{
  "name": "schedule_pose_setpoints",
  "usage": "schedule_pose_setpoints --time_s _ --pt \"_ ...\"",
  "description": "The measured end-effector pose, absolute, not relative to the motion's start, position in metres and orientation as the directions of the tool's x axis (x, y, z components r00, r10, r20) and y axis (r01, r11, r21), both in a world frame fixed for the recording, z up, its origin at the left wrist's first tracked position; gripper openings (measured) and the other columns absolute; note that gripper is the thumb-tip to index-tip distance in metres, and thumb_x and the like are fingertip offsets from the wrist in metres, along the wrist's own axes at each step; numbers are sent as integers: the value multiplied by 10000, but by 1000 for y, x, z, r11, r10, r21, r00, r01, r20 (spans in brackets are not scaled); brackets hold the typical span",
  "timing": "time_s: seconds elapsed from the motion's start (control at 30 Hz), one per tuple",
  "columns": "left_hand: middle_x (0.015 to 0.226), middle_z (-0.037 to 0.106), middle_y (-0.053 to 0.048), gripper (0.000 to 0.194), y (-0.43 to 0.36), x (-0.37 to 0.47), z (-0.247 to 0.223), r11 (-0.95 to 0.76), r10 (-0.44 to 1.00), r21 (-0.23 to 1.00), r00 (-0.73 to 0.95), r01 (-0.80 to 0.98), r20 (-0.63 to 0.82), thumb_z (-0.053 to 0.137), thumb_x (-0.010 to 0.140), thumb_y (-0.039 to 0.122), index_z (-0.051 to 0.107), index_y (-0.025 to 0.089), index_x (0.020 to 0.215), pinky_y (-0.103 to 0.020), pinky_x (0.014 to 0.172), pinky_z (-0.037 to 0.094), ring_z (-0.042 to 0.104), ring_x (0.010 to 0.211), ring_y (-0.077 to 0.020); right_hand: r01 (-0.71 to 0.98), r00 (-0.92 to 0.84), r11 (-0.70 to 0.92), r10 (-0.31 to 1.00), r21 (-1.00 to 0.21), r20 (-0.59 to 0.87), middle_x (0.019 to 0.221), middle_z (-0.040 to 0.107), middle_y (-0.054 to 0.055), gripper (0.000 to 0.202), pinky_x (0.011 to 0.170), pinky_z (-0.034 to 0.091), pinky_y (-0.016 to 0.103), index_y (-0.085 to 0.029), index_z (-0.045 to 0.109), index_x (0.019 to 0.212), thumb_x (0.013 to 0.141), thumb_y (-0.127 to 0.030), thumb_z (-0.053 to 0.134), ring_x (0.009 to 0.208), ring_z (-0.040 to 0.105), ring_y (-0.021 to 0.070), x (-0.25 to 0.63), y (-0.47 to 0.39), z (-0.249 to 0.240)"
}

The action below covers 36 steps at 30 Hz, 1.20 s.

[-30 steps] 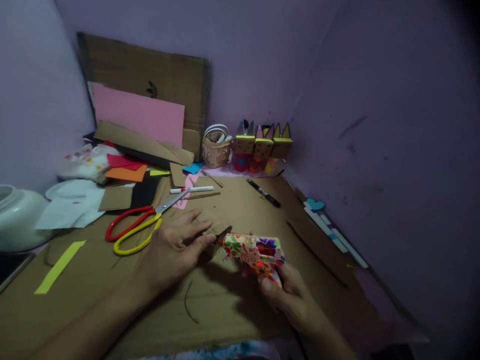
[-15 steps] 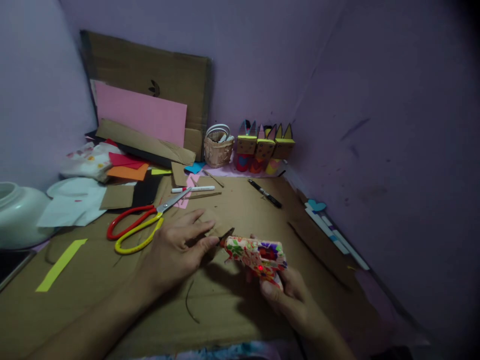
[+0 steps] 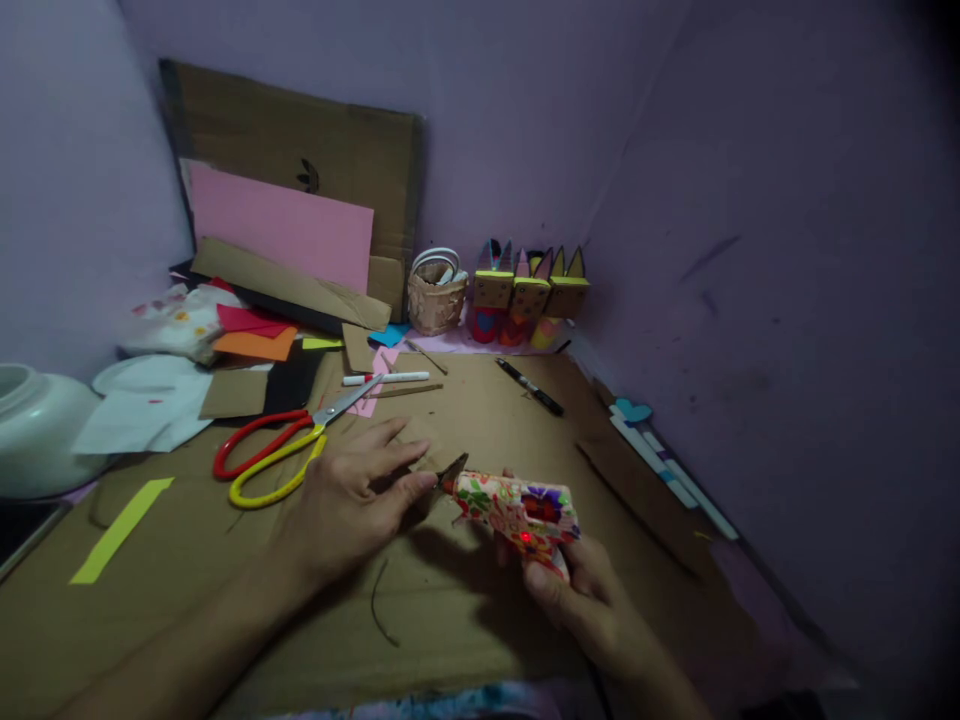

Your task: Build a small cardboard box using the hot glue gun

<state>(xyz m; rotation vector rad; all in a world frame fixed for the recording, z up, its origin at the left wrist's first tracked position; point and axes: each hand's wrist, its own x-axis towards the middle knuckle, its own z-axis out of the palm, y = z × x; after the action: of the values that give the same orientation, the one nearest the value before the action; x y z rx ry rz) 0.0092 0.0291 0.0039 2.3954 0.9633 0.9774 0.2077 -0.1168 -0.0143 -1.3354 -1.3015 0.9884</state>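
My right hand (image 3: 581, 600) is wrapped round the grip of a hot glue gun (image 3: 510, 510) covered in a flower pattern, with a small red light glowing on its side. Its nozzle points left, toward my left hand (image 3: 360, 485). Thumb and forefinger of that hand are closed on a small brown cardboard piece (image 3: 454, 468), whose pointed end shows right by the nozzle. Whether nozzle and piece touch, I cannot tell. Scissors (image 3: 319, 428) with one red and one yellow handle lie just beyond my left hand, blades pointing away.
A white marker (image 3: 405, 379) and a black pen (image 3: 529, 387) lie on the cardboard sheet (image 3: 480, 640). A small basket (image 3: 436, 303) and several eared cardboard figures (image 3: 531, 298) stand at the back. Coloured paper (image 3: 259, 343) and a white pot (image 3: 45, 430) sit left; a yellow strip (image 3: 124, 530) lies nearer.
The glue gun has shifted slightly to the right with my right hand. The small cardboard piece shows a little more of its face. My left hand stays nearly in place.
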Motion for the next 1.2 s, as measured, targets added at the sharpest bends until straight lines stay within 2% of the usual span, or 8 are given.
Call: schedule_pose_setpoints --time_s 0.4,0.67,0.97,1.2 --pt "1153 690 -86 277 28 8 4 -696 711 588 514 412 481 632 787 374 728 249 1015 -415 862 587 626 1110 -277 191 136 60 987 -980 87 594 430 -34 413 503 357 227 -152 648 917 824 -543 550 515 365 106 208 -116 -19" --pt "1170 684 -71 267 28 7 3 -690 717 579 518 434 467 637 788 370 728 267 1018 -433 899 563 621 1118 -279 228 181 65 978 -971 107 554 419 -36 432 481 343 233 -148 638 817 809 -571 551 492 353 104 207 -115 -16" --pt "1154 695 -77 283 28 8 5 -706 703 558 525 436 479 630 792 395 733 246 1010 -448 943 531 622 1115 -283 213 224 -8 974 -977 41 604 468 -14 472 459 314 226 -130 631 853 801 -591 542 493 360 99 207 -117 -21" --pt "1185 675 -74 285 27 7 5 -682 724 585 521 439 453 618 801 391 722 259 1031 -456 916 549 593 1154 -286 161 235 -35 972 -986 4 565 431 -31 453 426 257 222 -129 606 862 804 -574 548 471 336 95 208 -116 -23"
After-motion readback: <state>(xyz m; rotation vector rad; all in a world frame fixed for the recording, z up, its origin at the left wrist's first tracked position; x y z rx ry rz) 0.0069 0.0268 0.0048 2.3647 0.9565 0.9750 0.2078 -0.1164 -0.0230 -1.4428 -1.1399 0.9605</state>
